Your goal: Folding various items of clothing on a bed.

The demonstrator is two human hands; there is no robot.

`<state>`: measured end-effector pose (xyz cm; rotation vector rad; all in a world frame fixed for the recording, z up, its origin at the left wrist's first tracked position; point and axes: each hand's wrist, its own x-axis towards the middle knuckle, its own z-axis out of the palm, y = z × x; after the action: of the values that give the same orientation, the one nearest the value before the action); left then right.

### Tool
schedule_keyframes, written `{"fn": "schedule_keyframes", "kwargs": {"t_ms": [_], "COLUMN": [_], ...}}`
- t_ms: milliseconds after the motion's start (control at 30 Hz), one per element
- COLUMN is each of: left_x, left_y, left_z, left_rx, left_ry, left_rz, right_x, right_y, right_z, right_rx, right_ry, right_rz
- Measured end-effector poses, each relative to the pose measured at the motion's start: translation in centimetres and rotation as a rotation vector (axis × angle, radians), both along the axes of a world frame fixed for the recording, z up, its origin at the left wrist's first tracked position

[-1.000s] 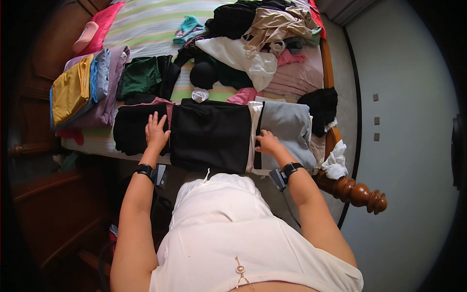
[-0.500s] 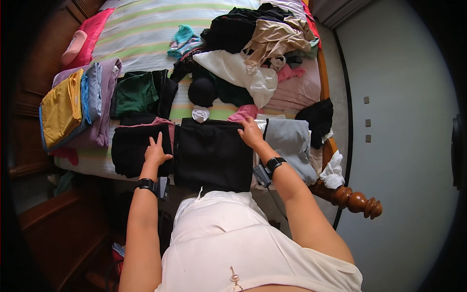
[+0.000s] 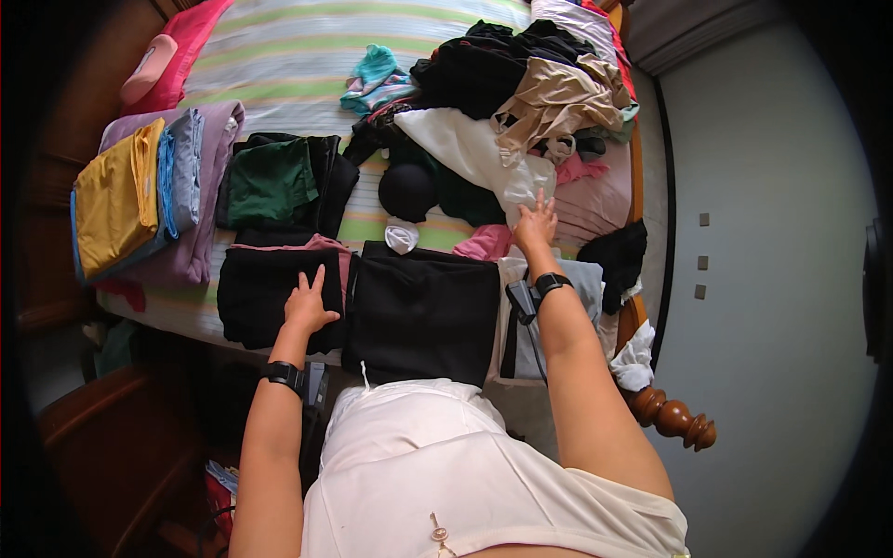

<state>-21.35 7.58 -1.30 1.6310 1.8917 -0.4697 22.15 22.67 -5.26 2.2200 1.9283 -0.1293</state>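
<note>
My left hand (image 3: pixel 311 302) rests with spread fingers on a folded black garment (image 3: pixel 260 296) at the bed's near edge. Pink cloth (image 3: pixel 296 244) shows along that garment's far edge. Beside it, to the right, lies a larger folded black garment (image 3: pixel 423 312). My right hand (image 3: pixel 537 228) reaches forward, fingers apart, at the near end of a loose white garment (image 3: pixel 474 153); whether it touches the cloth I cannot tell. Under my right forearm lies a folded grey garment (image 3: pixel 581 279). A pink cloth (image 3: pixel 486 244) is just left of my right hand.
Folded yellow, blue and purple cloths (image 3: pixel 121 191) stack at the left, next to folded green cloth (image 3: pixel 272 183). A black rounded cup (image 3: pixel 407 192) and a white bundle (image 3: pixel 401 236) lie mid-bed. Beige clothes (image 3: pixel 563 98) heap at the back right. A wooden bedpost (image 3: pixel 674 418) juts out at the near right.
My right hand has left the large black garment and moved forward and right toward the white garment. My left hand stays on the smaller black one. The view has shifted slightly.
</note>
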Motion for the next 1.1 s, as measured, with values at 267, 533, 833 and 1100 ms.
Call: {"fn": "schedule_keyframes", "kwargs": {"t_ms": [267,533,833,1100], "left_x": [0.9,0.0,0.7,6.6], "left_y": [1.1,0.7,0.5,0.8], "left_z": [0.4,0.2,0.6,2.7], "left_rx": [-0.004,-0.02,0.039,-0.101], "left_ry": [-0.001,-0.012,-0.04,-0.757], "left_rz": [-0.035,-0.051,0.017,0.256], "right_x": [-0.8,-10.1,-11.9,-11.3], "right_y": [1.2,-10.3,-17.0,-16.8], "right_z": [-2.9,4.6,8.3,10.7], "right_rx": [0.298,0.001,-0.482,-0.943], "right_ry": [0.746,1.156,1.211,1.447], "right_rz": [0.145,0.318,0.641,0.509]}}
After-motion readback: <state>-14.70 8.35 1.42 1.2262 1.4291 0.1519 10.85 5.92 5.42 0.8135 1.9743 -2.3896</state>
